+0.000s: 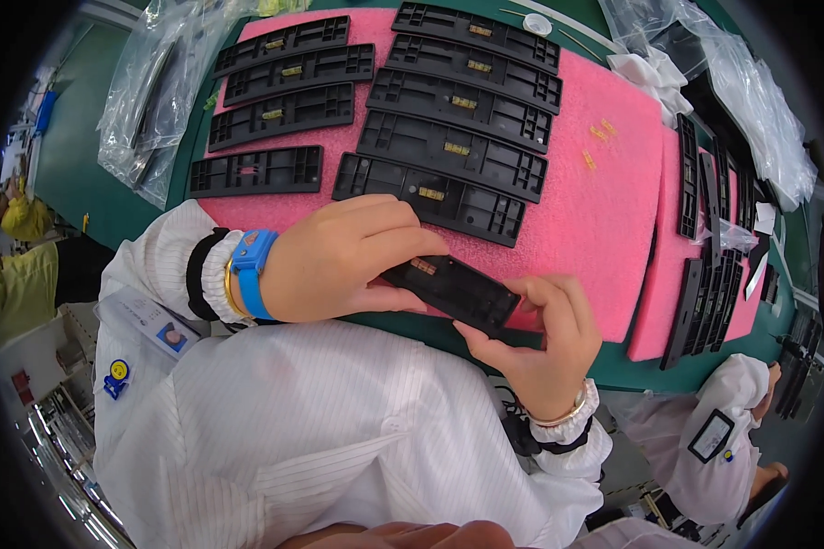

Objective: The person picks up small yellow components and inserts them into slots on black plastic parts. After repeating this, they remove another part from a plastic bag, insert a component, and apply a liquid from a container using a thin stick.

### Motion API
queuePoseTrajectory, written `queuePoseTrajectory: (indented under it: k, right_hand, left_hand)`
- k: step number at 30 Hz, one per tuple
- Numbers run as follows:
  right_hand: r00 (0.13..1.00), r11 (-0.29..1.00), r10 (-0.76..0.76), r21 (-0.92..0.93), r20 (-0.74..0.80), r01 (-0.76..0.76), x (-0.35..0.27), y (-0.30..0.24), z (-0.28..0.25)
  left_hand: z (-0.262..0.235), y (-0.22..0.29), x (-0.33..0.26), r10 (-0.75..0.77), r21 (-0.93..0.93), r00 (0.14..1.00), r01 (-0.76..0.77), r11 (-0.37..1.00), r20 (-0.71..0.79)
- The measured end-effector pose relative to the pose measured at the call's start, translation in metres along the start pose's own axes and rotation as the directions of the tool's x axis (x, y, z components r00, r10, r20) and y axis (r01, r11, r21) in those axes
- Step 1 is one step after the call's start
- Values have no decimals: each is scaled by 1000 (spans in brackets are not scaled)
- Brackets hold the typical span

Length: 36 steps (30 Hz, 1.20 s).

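Observation:
Between my two hands a black plastic part (467, 291) is held tilted above the near edge of the pink foam mat. A small amber-coloured piece shows in a slot near its left end. My left hand (343, 261), with a blue wrist strap, is closed round the left end. The thumb and fingers of my right hand (545, 339) pinch the right end. Just beyond lies a similar long black part (471, 209) with a yellow piece in its middle. More such parts are laid out in two columns behind it, including a shorter one (279, 172) on the left.
Small yellow pieces (601, 131) lie loose on the pink foam mat (604, 220). A second foam mat (652, 320) at right carries more black parts. Clear plastic bags (146, 101) lie on the green table at both sides. Another person's white sleeve (737, 389) is at right.

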State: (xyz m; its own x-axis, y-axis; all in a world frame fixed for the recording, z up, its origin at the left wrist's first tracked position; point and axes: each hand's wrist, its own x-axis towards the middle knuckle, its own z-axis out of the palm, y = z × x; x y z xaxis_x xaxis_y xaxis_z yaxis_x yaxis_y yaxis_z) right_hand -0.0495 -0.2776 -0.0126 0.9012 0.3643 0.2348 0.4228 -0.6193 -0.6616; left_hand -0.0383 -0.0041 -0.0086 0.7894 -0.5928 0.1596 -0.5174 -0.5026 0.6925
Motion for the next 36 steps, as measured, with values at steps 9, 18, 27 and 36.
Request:
queuePoseTrajectory:
  k: [9, 18, 27, 36]
  right_hand:
    - [996, 997, -75, -5, -52, 75, 1, -15, -8]
    - [997, 941, -20, 336, -68, 42, 24, -16, -10]
    - [921, 545, 362, 768, 145, -335, 87, -2, -12]
    - [897, 398, 405, 850, 174, -345, 85, 9, 0]
  left_hand:
    - [-6, 4, 1, -15, -125, 999, 11, 992, -37]
    - [-10, -7, 5, 42, -223, 996, -60, 973, -82]
    - [-2, -14, 2, -183, -666, 979, 81, 742, -85]
    - [-19, -7, 7, -401, -871, 916, 174, 459, -28]
